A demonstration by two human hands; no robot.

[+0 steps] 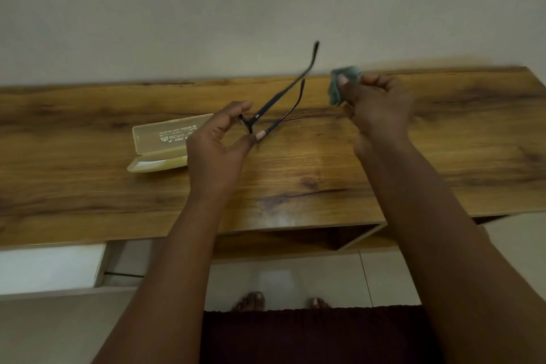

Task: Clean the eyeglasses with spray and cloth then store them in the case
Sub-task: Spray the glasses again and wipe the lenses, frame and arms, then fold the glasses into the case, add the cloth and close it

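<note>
Step in hand: we judge the wiping stage, with cloth and glasses apart in this instant.
Eyeglasses [277, 103]: held up above the desk [325, 180], temples unfolded and pointing away from us; the lenses are hidden behind our left hand.
Left hand [215, 148]: thumb and fingers [260, 135] pinch the frame front.
Right hand [381, 106]: its fingers are curled round the bunched green cloth [339, 89], well right of the glasses.
Case [165, 142]: open on the desk, just left of our left hand.
Spray: we see none.
Next move: we think the cloth must meet a lens; afterwards we fold the temples and lay the glasses in the case.
</note>
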